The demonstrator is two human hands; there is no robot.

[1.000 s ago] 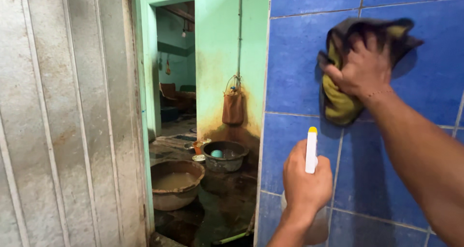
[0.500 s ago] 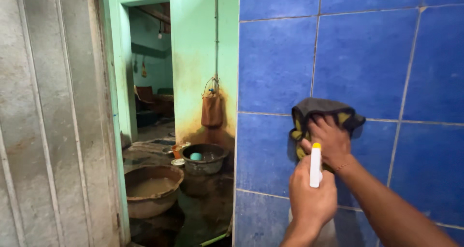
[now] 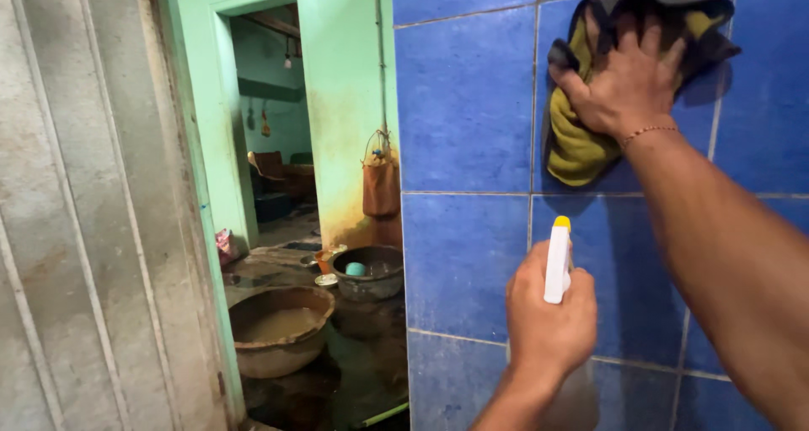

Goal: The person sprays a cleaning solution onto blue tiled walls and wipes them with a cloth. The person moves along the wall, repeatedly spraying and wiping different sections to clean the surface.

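One white spray bottle [image 3: 557,262], yellow-tipped, L hand [image 3: 548,321].

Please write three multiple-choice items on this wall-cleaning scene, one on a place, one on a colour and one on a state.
1. Where is the cloth?
A. Pressed on the blue tiled wall under the right hand
B. Hanging in the doorway
C. Lying in a basin on the floor

2. What colour is the tip of the white spray bottle?
A. Red
B. Yellow
C. Black

3. How does the left hand stand?
A. Open and flat on the wall
B. Closed around the spray bottle
C. Resting in the brown basin

Answers:
1 A, the right hand's spread fingers hold the cloth against the upper tiles.
2 B, a yellow cap tops the white nozzle.
3 B, the fingers wrap the bottle, held upright before the tiles.
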